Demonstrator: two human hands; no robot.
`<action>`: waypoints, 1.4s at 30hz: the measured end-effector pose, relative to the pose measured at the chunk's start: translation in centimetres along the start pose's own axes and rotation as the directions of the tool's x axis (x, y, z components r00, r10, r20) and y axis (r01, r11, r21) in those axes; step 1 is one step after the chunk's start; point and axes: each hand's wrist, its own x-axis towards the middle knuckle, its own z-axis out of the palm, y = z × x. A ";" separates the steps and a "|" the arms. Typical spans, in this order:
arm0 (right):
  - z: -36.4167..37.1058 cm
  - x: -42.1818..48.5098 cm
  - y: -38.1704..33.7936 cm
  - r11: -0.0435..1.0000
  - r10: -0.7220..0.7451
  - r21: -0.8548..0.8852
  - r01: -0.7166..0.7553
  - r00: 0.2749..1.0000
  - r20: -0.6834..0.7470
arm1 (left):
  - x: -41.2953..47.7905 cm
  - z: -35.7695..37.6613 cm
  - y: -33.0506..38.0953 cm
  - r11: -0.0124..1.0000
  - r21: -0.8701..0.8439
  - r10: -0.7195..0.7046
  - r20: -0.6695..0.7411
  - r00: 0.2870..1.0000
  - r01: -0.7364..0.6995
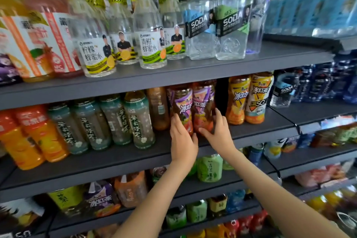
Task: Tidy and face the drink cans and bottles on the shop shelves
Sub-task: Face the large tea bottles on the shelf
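Note:
Two purple-labelled iced tea bottles stand side by side on the middle shelf [135, 160]. My left hand [182, 139] grips the lower part of the left purple bottle [181, 104]. My right hand [218, 131] wraps its thumb and fingers round the base of the right purple bottle [202, 102]. Both labels face forward. A dark gap [222, 96] separates them from two yellow iced tea bottles [249, 96] on the right.
An amber bottle [158, 108] and several green jasmine tea bottles [116, 120] stand left of my hands, orange drinks [34, 133] further left. Honey water [150, 31] and soda bottles [231, 25] fill the top shelf. More drinks crowd the lower shelves.

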 end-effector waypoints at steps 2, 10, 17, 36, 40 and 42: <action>-0.5 -2.5 1.1 0.998 -0.055 -0.043 0.053 0.998 -0.044 | -2.4 1.4 -0.1 0.993 0.024 0.119 -0.032 0.992 -0.118; -6.5 -10.1 12.2 0.987 0.013 -0.157 -0.015 1.000 -0.015 | -10.9 9.2 0.1 0.913 0.112 0.379 0.128 0.917 -0.393; -10.9 -6.2 21.3 0.925 0.379 -0.068 -0.374 0.922 0.077 | -11.8 16.6 1.7 0.884 0.357 0.176 0.343 0.923 -0.302; -7.5 -3.2 27.8 0.931 0.339 0.037 -0.362 0.898 0.280 | -12.3 20.6 -0.1 0.848 0.511 0.014 0.242 0.970 -0.140; -9.3 -6.8 22.3 0.946 0.195 0.142 -0.290 0.865 0.462 | -14.3 18.1 -0.5 0.894 0.401 0.104 0.245 0.964 -0.199; -8.9 -7.9 18.9 0.952 0.115 0.191 -0.241 0.855 0.506 | -15.0 16.1 -1.4 0.894 0.419 0.055 0.251 0.966 -0.159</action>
